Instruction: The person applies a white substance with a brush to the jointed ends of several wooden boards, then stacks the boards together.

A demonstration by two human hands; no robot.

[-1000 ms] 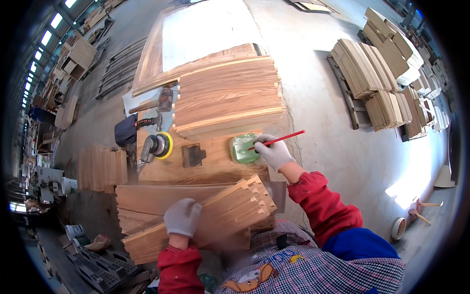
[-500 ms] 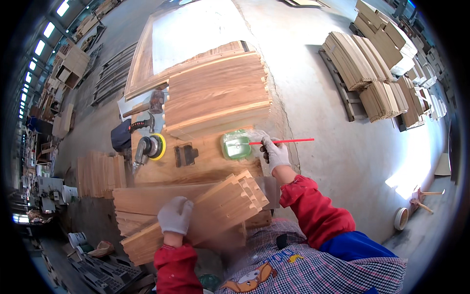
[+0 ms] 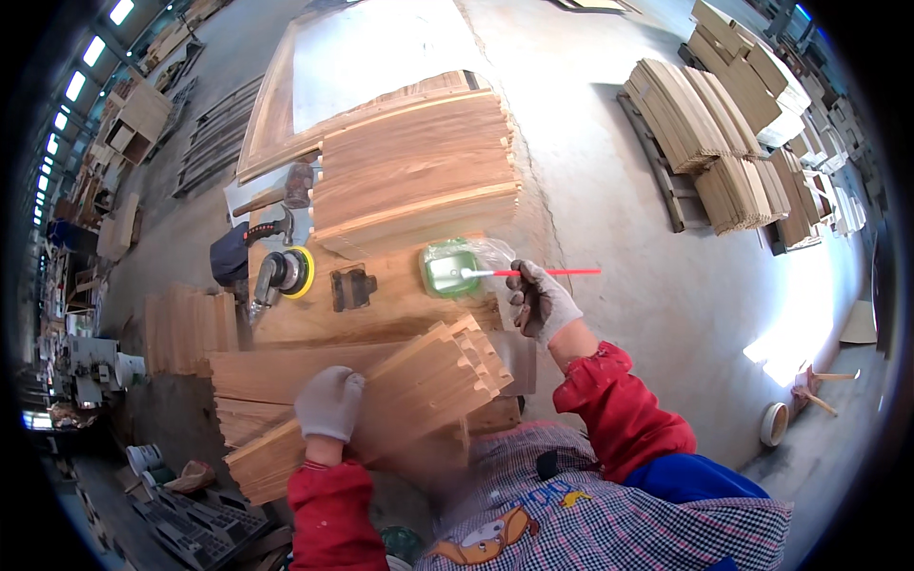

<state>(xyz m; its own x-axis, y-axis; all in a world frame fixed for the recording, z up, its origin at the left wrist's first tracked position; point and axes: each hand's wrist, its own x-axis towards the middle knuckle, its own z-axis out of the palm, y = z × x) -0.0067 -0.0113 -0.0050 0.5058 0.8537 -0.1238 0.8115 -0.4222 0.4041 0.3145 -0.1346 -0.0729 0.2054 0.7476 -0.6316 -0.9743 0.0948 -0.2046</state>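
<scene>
My right hand [image 3: 544, 303], in a stained white glove, is closed around a thin brush with a red handle [image 3: 577, 271]. The brush's pale tip reaches over a green plastic container [image 3: 428, 274] of whitish liquid. Slanting across the near side of the bench, several wooden boards [image 3: 433, 381] with notched ends lie close together. My gloved left hand [image 3: 328, 404] grips their upper edge, thumb beside the curled fingers; the fingertips' far side is hidden.
Beyond the container stands a stack of notched boards [image 3: 414, 162]. A yellow-rimmed sander [image 3: 288, 273], a hammer [image 3: 274, 228], a mallet [image 3: 297, 186] and a dark block [image 3: 353, 288] lie on the left of the bench [image 3: 400, 319]. Pallets of boards [image 3: 681, 114] stand at far right.
My right hand has turned and moved slightly down, and more of the brush's pale end shows at the container. My left hand keeps its hold on the boards.
</scene>
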